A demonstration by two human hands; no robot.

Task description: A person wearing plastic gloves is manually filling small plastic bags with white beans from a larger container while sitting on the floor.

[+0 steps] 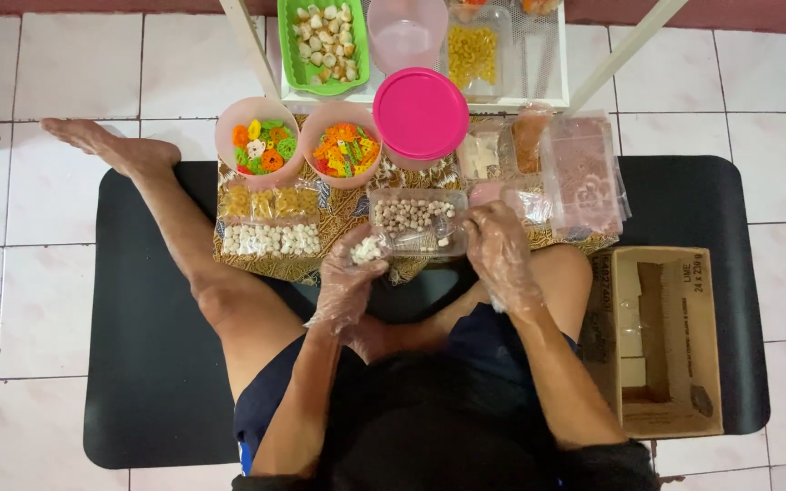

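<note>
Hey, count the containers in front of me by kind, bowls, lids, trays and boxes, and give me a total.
Pink bowls of coloured snacks: 2
Pink lid: 1
Pink tub: 1
Green basket: 1
Clear trays: 3
Cardboard box: 1
Total: 9

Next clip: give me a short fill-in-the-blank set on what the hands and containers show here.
1. Both hands wear clear plastic ____.
2. The left hand holds a small heap of ____ pieces beside the clear tray, which the right hand steadies.
3. The round lid on the tub is ____.
4. The cardboard box on the black mat lies on the person's ____ side.

Missing words: gloves; white; pink; right
</note>
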